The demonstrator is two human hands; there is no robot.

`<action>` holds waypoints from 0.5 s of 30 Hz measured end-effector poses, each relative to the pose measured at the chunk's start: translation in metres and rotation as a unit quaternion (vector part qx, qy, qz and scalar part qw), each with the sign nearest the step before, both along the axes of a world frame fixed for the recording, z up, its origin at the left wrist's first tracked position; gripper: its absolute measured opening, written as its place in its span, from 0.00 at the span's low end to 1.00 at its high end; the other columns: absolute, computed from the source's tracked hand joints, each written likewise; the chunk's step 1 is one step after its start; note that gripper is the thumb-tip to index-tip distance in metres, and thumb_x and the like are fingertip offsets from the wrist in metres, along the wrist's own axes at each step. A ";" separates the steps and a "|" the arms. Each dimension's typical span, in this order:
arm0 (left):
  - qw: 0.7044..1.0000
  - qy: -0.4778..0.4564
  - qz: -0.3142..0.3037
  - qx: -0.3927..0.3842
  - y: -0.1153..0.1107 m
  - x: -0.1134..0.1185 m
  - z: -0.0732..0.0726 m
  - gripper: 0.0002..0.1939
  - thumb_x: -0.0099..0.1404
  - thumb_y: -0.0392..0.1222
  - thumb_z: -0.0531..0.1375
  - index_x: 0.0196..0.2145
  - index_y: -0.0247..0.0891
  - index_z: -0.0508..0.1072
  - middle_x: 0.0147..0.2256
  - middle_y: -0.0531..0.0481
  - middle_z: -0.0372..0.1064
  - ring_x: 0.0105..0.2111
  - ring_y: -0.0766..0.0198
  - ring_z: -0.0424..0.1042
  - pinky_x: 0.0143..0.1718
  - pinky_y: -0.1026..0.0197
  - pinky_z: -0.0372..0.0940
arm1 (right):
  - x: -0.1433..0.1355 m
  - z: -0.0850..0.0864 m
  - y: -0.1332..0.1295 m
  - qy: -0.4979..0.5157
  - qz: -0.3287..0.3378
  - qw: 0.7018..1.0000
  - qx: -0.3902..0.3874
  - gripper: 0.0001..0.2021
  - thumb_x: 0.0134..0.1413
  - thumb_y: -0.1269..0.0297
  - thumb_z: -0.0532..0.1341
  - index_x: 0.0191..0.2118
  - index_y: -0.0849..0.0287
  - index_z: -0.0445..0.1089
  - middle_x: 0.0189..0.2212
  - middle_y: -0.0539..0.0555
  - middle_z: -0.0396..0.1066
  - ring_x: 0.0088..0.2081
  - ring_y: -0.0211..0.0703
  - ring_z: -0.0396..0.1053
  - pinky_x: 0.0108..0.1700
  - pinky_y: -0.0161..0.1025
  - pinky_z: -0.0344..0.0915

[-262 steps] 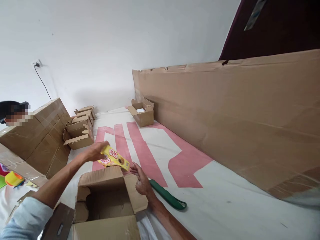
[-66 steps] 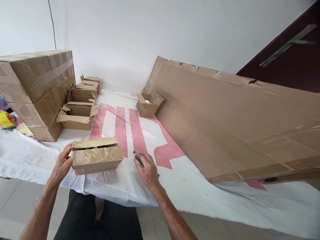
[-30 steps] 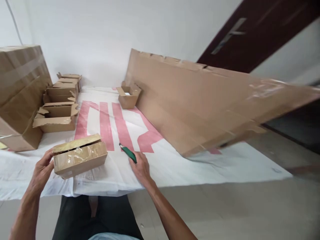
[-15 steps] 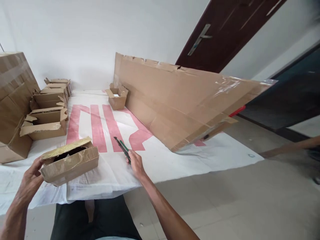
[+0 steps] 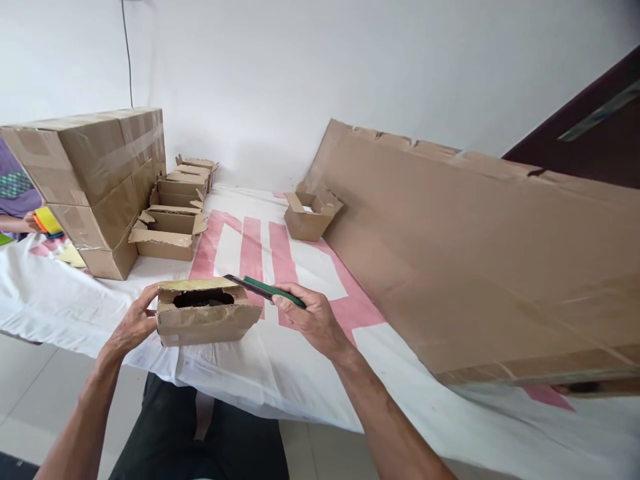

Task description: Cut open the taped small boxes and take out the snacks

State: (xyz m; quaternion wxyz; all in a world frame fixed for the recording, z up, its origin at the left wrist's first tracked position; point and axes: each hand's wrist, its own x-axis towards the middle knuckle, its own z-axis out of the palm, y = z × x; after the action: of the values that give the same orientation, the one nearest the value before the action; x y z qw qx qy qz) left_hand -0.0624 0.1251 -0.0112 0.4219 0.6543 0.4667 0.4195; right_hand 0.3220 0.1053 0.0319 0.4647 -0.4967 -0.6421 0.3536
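A small cardboard box [image 5: 207, 327] with a dark gap along its top is near the front edge of the table. My left hand [image 5: 134, 323] grips its left end, thumb and fingers around the corner. In my right hand [image 5: 313, 320] is a green and black utility knife [image 5: 273, 291], its fingers closed round the handle. The knife's tip points left and is over the box's top right edge; whether it touches the cardboard I cannot tell.
Several open boxes [image 5: 165, 250] line up beside stacked taped cartons [image 5: 95, 180] at the left. Another open box [image 5: 307, 223] stands by a large leaning cardboard sheet [image 5: 475, 260]. A white and pink cloth [image 5: 320, 373] covers the table. Behind the cartons, another person's hand [image 5: 33, 222] holds something yellow and orange.
My view has turned left. The knife has come from apart on the right to the box's top edge, and the box now sits more level.
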 end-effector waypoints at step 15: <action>0.996 0.094 -0.010 0.006 0.006 -0.012 -0.011 0.49 0.57 0.64 0.77 0.73 0.52 0.70 0.73 0.40 0.66 0.68 0.34 0.71 0.58 0.41 0.76 | -0.001 0.024 0.039 -0.268 0.046 0.957 0.100 0.11 0.68 0.58 0.62 0.39 0.53 0.83 0.34 0.52 0.80 0.31 0.45 0.71 0.34 0.40 0.62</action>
State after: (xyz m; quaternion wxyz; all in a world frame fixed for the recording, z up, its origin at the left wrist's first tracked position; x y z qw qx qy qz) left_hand -0.0740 0.1314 -0.0222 0.3762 0.6979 0.4953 0.3551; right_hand 0.3214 0.1446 0.0560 0.3063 -0.4943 -0.7973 0.1619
